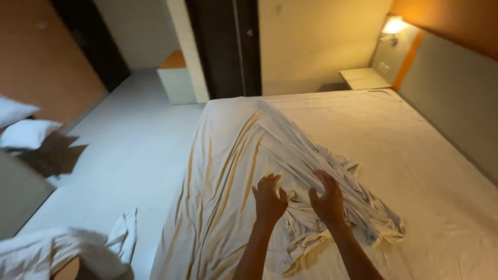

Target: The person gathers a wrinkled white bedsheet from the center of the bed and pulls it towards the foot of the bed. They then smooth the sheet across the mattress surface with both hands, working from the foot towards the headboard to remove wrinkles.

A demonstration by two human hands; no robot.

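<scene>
Reaching over the bed (441, 171), both hands hover just above a bunched white sheet (275, 155) that lies rumpled across the mattress. The left hand (269, 199) has its fingers spread wide and curled slightly downward, gripping nothing; the right hand (328, 199) is likewise spread and empty, fingertips close to the folds, and whether they touch the cloth cannot be told.

Around them: at eleven o'clock a pale tiled floor (129, 140) runs toward a dark doorway (228, 46); at one o'clock a small white bedside shelf (364, 79) sits under a glowing wall lamp (393, 25). At nine o'clock two white pillows (23, 127) rest on a surface at the frame's edge, and at seven o'clock a heap of white linen (57, 249) lies low in view, with a loose cloth (124, 236) on the floor beside the bed. Nothing stands between the hands and the sheet.

The sheet's long axis runs from roughly twelve o'clock at the far corner of the bed down toward five o'clock, its narrow gathered end pointing away and its crumpled, wider mass lying right beneath and beside the hands.
</scene>
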